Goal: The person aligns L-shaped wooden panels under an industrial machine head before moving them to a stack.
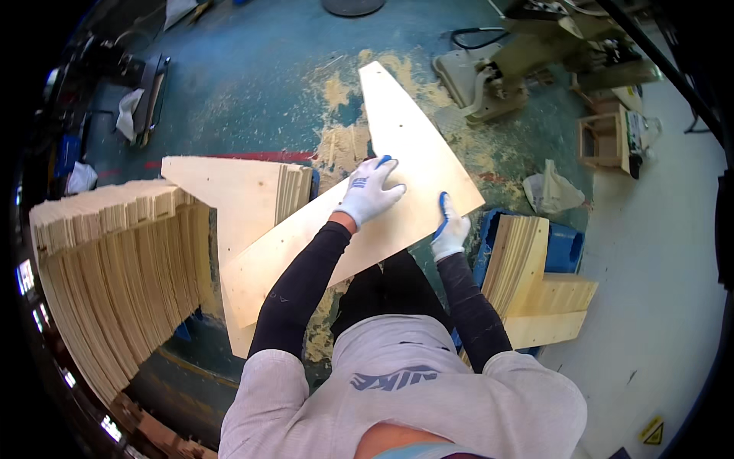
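An L-shaped plywood panel [413,168] with small dark holes is tilted in front of my body. My left hand [371,190], in a white glove with blue fingertips, rests on the panel's upper face with its fingers apart. My right hand [450,232], gloved the same way, grips the panel's right edge. Its thumb lies on top and its other fingers are hidden underneath. The panel's left end overlaps another panel of like shape [229,191], which leans against a short stack of boards [293,191].
Far left stands a large row of cut plywood pieces [122,283]. On my right, more L-shaped boards [527,283] sit by a blue crate [564,249]. Sawdust [336,92] covers parts of the green floor. A machine [497,84] stands at the back right, near a plastic bag [552,190].
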Demonstrator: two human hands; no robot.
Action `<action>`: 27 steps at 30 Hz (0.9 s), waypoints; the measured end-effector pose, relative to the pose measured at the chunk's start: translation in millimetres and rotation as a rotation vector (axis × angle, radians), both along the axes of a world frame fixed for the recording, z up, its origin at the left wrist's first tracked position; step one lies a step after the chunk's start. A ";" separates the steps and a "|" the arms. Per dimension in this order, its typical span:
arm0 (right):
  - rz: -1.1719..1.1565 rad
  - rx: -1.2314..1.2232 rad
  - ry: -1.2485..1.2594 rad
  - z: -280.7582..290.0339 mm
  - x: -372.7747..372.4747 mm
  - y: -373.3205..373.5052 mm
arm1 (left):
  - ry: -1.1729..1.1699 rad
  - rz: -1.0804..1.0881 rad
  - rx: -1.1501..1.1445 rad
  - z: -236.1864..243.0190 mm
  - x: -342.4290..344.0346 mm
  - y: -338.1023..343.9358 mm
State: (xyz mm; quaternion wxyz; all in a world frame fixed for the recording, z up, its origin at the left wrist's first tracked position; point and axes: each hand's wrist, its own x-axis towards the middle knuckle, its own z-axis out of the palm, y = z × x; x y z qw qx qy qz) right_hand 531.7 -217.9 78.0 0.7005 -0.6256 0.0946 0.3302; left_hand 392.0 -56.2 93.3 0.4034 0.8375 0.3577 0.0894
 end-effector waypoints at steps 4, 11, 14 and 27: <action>-0.393 0.096 -0.052 21.6 118.0 -97.2 | -0.173 -0.391 -0.176 99.6 111.9 -40.9; -0.813 0.105 -0.315 135.2 175.7 -165.8 | -0.149 -0.673 -0.364 178.7 238.0 -92.7; -0.818 -0.105 -0.602 163.5 169.4 -149.4 | -0.115 -0.733 -0.580 212.4 291.4 -114.0; -0.535 -0.907 -1.125 198.6 98.5 -44.9 | -0.203 -0.824 -1.070 237.6 334.5 -81.1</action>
